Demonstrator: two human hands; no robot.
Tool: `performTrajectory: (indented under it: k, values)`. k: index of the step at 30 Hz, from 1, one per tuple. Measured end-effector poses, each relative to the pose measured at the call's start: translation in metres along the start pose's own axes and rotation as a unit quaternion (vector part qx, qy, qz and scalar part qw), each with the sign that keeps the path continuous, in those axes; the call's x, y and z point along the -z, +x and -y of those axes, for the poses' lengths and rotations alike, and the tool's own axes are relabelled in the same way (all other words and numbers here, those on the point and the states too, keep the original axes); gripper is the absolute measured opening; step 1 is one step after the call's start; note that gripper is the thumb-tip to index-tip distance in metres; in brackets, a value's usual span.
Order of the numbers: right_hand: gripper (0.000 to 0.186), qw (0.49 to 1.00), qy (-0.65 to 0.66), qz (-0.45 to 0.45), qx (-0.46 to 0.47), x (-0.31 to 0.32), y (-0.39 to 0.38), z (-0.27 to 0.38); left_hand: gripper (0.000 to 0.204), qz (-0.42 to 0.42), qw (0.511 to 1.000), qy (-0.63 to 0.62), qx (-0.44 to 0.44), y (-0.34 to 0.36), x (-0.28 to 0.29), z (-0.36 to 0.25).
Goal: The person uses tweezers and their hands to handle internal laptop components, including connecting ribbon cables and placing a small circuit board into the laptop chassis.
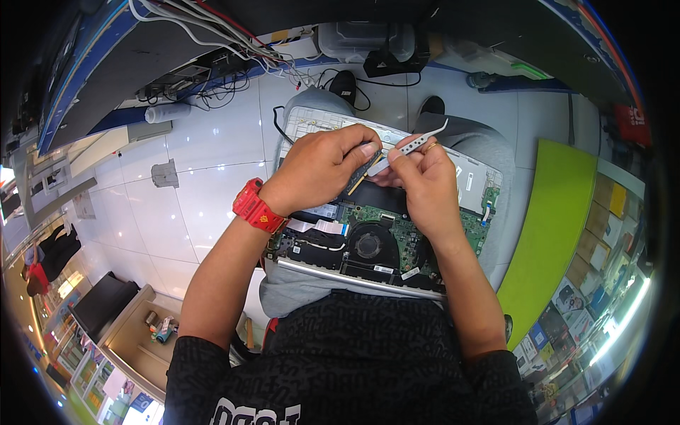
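An open laptop with its insides exposed (326,261) lies across my lap, showing a green circuit board (407,234), a round fan (368,243) and a ribbon cable (329,228). Above it my left hand (322,163) grips a dark memory module (358,183) with gold contacts along one edge, held at a slant. My right hand (421,184) pinches silver tweezers (416,142) with a row of holes, their curved tip pointing up and right. The lower end of the tweezers is beside the module, partly hidden by my fingers; whether they touch is unclear.
A green bench (538,234) runs along my right beside a glass display case (588,283). Cables (237,53) hang under the dark desk (163,49) ahead. My shoe (343,91) rests on the tiled floor (205,198). An open drawer (131,340) and another person (42,265) are at left.
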State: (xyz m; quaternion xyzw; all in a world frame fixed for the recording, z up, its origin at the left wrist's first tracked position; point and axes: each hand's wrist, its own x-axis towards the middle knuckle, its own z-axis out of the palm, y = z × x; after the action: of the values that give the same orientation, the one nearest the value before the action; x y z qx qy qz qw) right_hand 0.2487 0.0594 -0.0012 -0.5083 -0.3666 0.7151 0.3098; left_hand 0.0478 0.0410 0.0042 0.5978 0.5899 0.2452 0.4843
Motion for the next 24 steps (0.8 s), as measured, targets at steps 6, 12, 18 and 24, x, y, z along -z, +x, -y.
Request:
performTrajectory:
  k: [6,12,18,24]
  values:
    - [0.022,1.0,-0.002,-0.001,-0.009,0.0003,0.0006,0.0015,0.024,0.003,1.0,-0.003,0.0,0.0002,0.0002,-0.0002]
    - [0.021,1.0,0.0,0.0,-0.01,-0.0019,0.0,0.0034,0.024,0.017,0.999,0.005,0.028,-0.0001,0.0033,-0.0057]
    - [0.021,1.0,-0.009,0.0,-0.003,-0.0003,0.0004,0.0018,0.024,0.011,1.0,-0.001,0.015,0.0,0.0012,-0.0001]
    - [0.022,1.0,0.005,0.009,0.005,-0.0001,-0.0003,0.004,0.024,0.016,1.0,-0.009,0.024,0.0004,0.0014,0.0003]
